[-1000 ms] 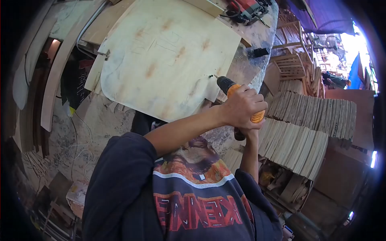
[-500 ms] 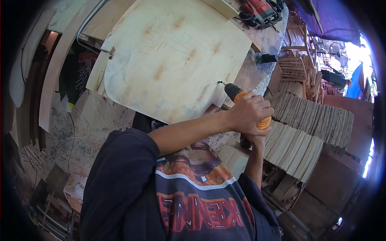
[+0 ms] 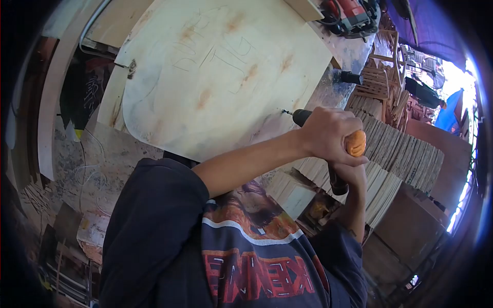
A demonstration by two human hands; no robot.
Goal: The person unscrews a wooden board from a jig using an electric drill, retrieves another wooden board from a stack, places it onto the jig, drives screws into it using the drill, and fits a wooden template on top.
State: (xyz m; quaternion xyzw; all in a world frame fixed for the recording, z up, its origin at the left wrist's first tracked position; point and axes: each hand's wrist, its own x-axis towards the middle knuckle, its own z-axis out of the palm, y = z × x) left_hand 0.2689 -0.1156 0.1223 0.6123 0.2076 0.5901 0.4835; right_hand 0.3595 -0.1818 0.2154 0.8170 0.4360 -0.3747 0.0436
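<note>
A large pale wooden panel with pencilled writing and brown smudges lies on a worktable. The orange and black drill points left, its bit touching or just over a small dark spot near the panel's right side. Wrapped over the drill's body, my left hand hides much of it. Just below, my right hand is closed round the handle, its fingers partly hidden, and the drill's dark base shows beside it.
At the top right sit a red and black power tool and a small black block. Stacked thin wooden pieces stand at the right. A curved metal rod reaches the panel's left edge. A person is far off at the right.
Both hands and the drill have shifted right and slightly down in view. The drill now looks more foreshortened, with its bit still at the dark spot.
</note>
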